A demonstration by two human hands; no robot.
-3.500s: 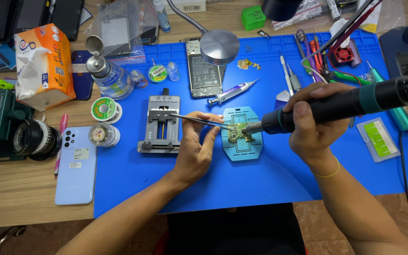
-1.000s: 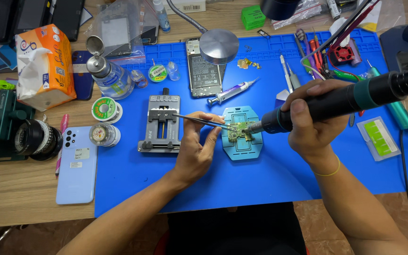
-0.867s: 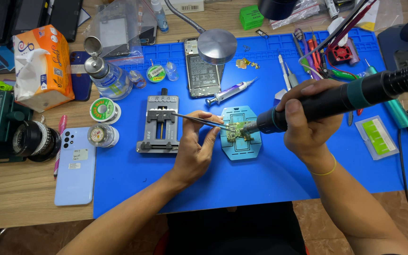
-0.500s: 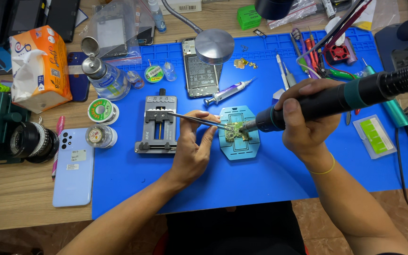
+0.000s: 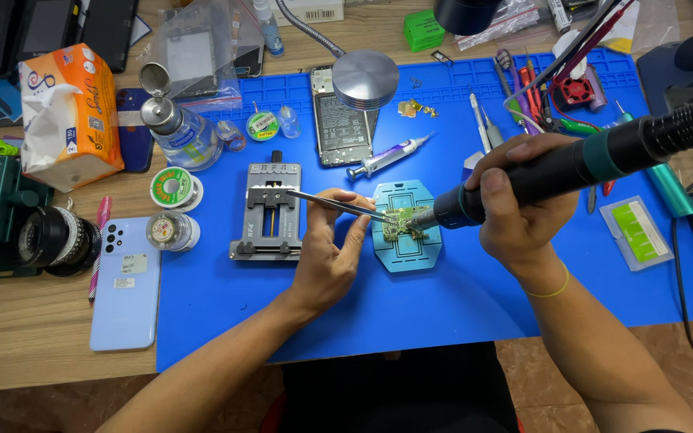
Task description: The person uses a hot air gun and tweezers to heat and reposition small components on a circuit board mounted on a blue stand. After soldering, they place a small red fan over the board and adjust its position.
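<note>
Circuit board [image 5: 399, 224], seemingly between hands.

Matt blue rubbery mat [image 5: 459, 305], shiny metal tweezers [image 5: 330, 204]

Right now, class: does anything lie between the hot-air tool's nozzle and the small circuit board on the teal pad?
Nothing visible does. The nozzle in the right hand points straight at the circuit board; the tweezers in the left hand reach it from the opposite side.

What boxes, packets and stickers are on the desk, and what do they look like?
Tissue pack: far left, orange and white, boxy.
Green box: top middle, small.
Plastic packet: right on blue mat, clear, green label.
Phone stickers: pale blue phone, left, small white rectangles.
</note>
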